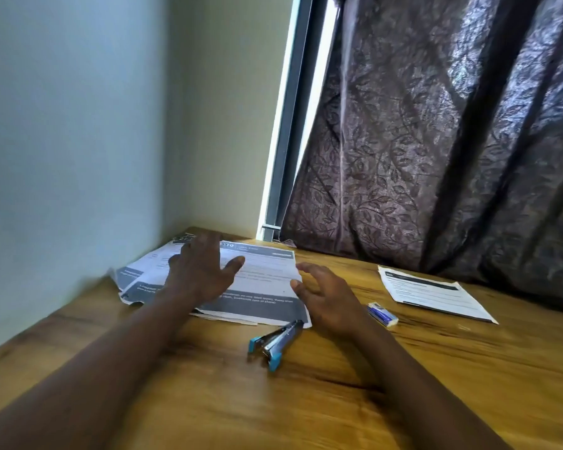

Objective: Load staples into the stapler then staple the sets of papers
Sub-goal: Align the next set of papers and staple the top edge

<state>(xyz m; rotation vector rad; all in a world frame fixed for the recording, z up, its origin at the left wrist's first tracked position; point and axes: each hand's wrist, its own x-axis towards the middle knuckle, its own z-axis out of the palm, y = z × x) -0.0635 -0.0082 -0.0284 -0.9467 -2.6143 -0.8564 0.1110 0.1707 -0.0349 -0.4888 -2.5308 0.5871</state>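
A loose pile of printed papers point(264, 280) lies at the back left of the wooden table point(338, 401). My left hand point(199, 271) hovers over the pile, fingers spread, holding nothing. My right hand point(325, 297) is at the pile's right edge, fingers apart, also empty. A blue and silver stapler point(275, 339) lies on the table just in front of the pile, between my forearms. A small white and blue staple box point(382, 315) rests to the right of my right hand. A second set of papers point(436, 293) lies farther right.
A pale wall borders the table on the left and at the back. A dark patterned curtain point(436, 141) hangs behind the table on the right, reaching the tabletop. A window frame strip point(283, 141) shows beside it.
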